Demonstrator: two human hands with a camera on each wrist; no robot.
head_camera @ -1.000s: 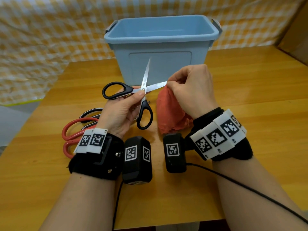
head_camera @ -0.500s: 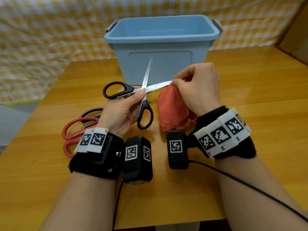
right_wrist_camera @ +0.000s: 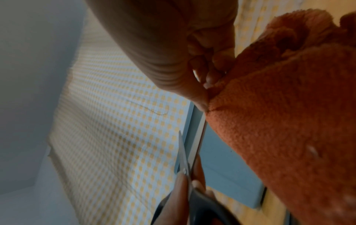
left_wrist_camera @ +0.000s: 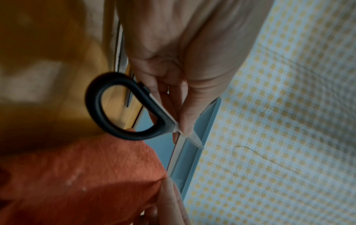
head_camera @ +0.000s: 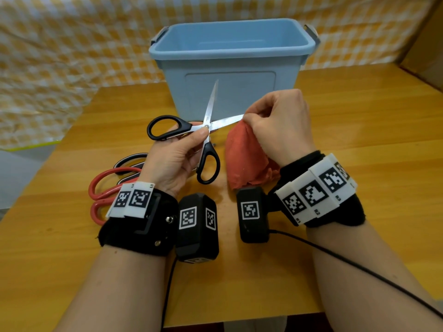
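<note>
- Scissors (head_camera: 206,126), blades apart, pinched at the pivot by the left grip (head_camera: 173,161).
- Cloth (head_camera: 242,159) pinched against one blade tip by the right grip (head_camera: 282,125).

Black-handled scissors (head_camera: 206,130) spread wide open — red cloth (head_camera: 244,159) apparently bunched around one blade's tip.

You have: blue bin (head_camera: 230,92) far centre on the surface (head_camera: 364,144); red scissors (head_camera: 91,188) near left; yellow checked backdrop (head_camera: 72,56) along far side.
</note>
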